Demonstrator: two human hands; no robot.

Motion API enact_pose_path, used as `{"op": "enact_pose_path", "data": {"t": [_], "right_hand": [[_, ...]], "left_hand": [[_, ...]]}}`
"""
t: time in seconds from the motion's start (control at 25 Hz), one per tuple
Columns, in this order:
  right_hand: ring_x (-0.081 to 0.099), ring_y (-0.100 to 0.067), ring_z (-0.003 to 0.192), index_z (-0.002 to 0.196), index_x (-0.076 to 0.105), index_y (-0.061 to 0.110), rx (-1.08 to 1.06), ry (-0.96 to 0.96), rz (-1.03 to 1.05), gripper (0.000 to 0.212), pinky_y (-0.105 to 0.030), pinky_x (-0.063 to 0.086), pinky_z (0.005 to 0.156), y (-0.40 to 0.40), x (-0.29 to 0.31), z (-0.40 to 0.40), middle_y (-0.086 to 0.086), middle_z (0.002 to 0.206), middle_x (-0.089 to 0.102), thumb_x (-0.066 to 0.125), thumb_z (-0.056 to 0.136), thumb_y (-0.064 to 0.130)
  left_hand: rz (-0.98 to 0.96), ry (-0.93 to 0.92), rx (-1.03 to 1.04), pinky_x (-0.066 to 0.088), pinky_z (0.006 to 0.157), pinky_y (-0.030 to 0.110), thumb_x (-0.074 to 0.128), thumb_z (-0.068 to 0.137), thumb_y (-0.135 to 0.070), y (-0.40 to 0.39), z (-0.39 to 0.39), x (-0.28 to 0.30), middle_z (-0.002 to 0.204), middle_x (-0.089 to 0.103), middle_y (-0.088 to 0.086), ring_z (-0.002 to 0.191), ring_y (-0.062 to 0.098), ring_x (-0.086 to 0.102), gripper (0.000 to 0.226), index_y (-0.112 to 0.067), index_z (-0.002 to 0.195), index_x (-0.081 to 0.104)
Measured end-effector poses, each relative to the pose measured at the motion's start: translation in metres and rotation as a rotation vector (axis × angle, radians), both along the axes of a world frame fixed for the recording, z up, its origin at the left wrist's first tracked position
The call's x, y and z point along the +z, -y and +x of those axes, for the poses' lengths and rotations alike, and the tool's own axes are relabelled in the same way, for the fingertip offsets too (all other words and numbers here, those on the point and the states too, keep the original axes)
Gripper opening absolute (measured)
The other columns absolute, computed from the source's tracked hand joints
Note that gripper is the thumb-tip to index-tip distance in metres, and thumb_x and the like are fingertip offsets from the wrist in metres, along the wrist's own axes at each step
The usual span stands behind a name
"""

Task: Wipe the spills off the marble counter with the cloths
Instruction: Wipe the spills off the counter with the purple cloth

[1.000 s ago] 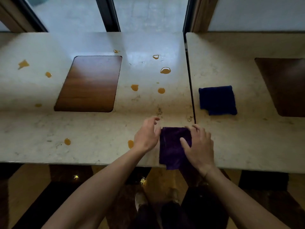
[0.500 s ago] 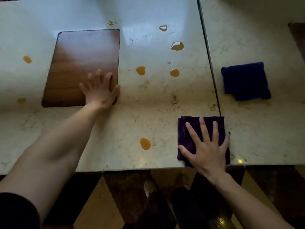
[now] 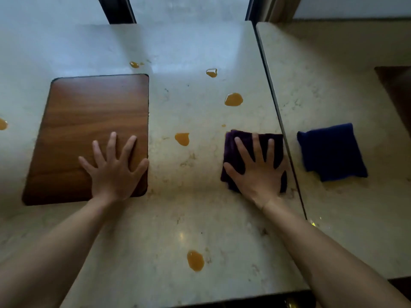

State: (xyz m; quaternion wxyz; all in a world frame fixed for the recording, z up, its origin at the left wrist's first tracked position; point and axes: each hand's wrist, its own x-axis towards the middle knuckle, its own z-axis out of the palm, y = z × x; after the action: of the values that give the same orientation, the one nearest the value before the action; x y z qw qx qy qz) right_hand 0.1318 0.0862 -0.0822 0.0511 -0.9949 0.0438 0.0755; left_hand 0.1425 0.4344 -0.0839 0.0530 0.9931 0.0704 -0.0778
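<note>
My right hand (image 3: 255,172) presses flat, fingers spread, on a folded purple cloth (image 3: 229,149) on the marble counter (image 3: 189,210), just left of the seam. My left hand (image 3: 113,167) rests flat and empty on the near right corner of a wooden inset (image 3: 89,112). Orange spills dot the counter: one (image 3: 182,138) left of the cloth, one (image 3: 233,99) beyond it, one (image 3: 195,260) near the front edge, smaller ones (image 3: 211,72) farther back. A folded blue cloth (image 3: 331,152) lies untouched on the right slab.
A dark seam (image 3: 278,112) divides the left slab from the right one. A second wooden inset (image 3: 398,92) shows at the far right edge. Another spill (image 3: 2,124) sits at the far left. A dark window frame post (image 3: 117,10) stands behind the counter.
My right hand has slid the purple cloth away from the front edge, onto where a spill lay. My left hand left the cloth earlier and stays flat on the wooden inset.
</note>
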Motion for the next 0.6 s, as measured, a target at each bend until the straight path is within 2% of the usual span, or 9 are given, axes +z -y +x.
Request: {"op": "enact_pose_path", "data": {"t": [0.12,0.16,0.28,0.36,0.6], "right_hand": [[0.019,-0.042,0.148,0.153,0.024,0.046,0.000,0.124,-0.014,0.079,-0.073,0.015,0.110,-0.002,-0.005,0.066,-0.002,0.165,0.021,0.025,0.083,0.082],[0.018,-0.041,0.149,0.153,0.024,0.047,-0.003,0.128,-0.004,0.077,-0.074,0.015,0.110,-0.002,-0.004,0.093,-0.002,0.165,0.021,0.027,0.083,0.081],[-0.002,-0.035,0.153,0.153,0.006,0.054,-0.001,0.001,0.024,0.076,-0.072,0.004,0.113,0.002,0.001,0.179,0.005,0.168,-0.001,0.023,0.084,0.083],[-0.009,-0.032,0.153,0.151,0.000,0.056,0.021,-0.047,0.025,0.077,-0.069,-0.001,0.115,0.007,0.005,0.235,0.009,0.167,-0.009,0.021,0.083,0.084],[-0.007,-0.028,0.153,0.150,0.006,0.058,0.227,-0.043,0.021,0.075,-0.067,0.000,0.116,0.005,0.010,0.391,0.011,0.167,-0.005,0.023,0.083,0.086]], "left_hand": [[0.045,-0.032,-0.016,0.012,0.106,0.082,0.017,0.082,-0.083,-0.001,0.000,-0.002,0.166,0.015,0.008,0.147,0.050,0.013,0.082,-0.042,0.153,0.023],[0.052,-0.052,-0.018,0.013,0.106,0.082,0.016,0.082,-0.083,-0.001,0.001,-0.001,0.166,0.016,0.008,0.147,0.050,0.014,0.082,-0.042,0.153,0.024],[0.080,-0.090,-0.024,0.016,0.104,0.082,0.012,0.083,-0.083,0.001,0.000,-0.001,0.165,0.018,0.010,0.146,0.051,0.017,0.083,-0.040,0.153,0.028],[0.085,-0.125,-0.023,0.019,0.101,0.083,0.012,0.084,-0.083,0.001,0.002,0.003,0.164,0.022,0.012,0.145,0.052,0.021,0.082,-0.039,0.152,0.031],[0.126,-0.201,-0.008,0.026,0.092,0.085,0.021,0.077,-0.089,0.000,0.010,0.000,0.157,0.037,0.012,0.134,0.053,0.035,0.084,-0.042,0.143,0.042]]}}
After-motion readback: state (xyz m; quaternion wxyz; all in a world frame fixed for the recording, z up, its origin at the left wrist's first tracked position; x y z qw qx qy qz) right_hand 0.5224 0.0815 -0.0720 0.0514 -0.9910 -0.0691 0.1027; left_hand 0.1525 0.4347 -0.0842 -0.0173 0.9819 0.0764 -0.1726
